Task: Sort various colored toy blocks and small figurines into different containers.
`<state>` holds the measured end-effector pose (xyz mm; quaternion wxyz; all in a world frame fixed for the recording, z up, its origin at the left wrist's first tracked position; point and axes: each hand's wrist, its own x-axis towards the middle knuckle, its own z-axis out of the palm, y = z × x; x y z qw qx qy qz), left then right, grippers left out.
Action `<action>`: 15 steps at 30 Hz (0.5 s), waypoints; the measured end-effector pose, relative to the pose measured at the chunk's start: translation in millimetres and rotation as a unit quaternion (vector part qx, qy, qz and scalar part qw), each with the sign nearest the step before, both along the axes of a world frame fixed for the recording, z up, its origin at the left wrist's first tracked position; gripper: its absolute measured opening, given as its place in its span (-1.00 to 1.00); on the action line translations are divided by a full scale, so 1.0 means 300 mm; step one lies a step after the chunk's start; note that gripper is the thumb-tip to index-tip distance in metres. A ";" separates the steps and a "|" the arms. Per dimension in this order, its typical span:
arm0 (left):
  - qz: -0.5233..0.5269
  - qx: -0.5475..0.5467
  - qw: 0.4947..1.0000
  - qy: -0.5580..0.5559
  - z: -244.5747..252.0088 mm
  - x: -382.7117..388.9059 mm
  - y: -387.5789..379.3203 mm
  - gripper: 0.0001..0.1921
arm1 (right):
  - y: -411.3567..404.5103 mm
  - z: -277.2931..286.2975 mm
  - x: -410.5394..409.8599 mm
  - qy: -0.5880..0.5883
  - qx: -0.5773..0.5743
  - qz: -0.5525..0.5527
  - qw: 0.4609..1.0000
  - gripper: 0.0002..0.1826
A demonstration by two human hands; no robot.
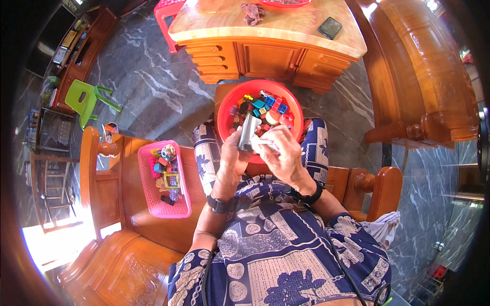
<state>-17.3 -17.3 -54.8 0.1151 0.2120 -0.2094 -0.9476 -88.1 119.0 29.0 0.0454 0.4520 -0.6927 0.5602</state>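
Observation:
My left hand [232, 153] grips a grey plastic toy piece [249, 132] above the near side of a round red basin [298, 114]. Pinched in the fingers of my right hand [284, 153] is a whitish cloth or tissue [267, 143], pressed close against the grey piece. Most of that cloth is hidden by the fingers. Inside the basin lie many loose toy bricks, among them blue bricks [270, 101], a teal brick [258, 104] and a yellow piece [249, 97]. The basin sits in front of me, between my knees.
On the wooden bench [134, 199] to my left stands a pink plastic basket [145, 191] with several toys. Ahead, a marble-topped wooden table [214, 23] bears a crumpled cloth [252, 14] and a phone-like dark object [329, 28]. A green child's chair [85, 100] stands further left.

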 end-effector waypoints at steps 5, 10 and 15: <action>-0.010 -0.004 1.000 0.003 0.035 -0.012 0.040 -0.60 | -0.018 0.000 0.023 0.057 0.011 0.027 0.998 -0.79; 0.043 -0.070 0.996 -0.046 0.071 -0.012 0.053 -0.58 | -0.020 -0.017 0.016 0.020 0.043 0.022 0.999 -0.82; 0.005 -0.032 0.999 -0.030 0.069 -0.004 0.055 -0.62 | -0.018 -0.045 -0.037 0.024 0.055 -0.012 0.998 -0.88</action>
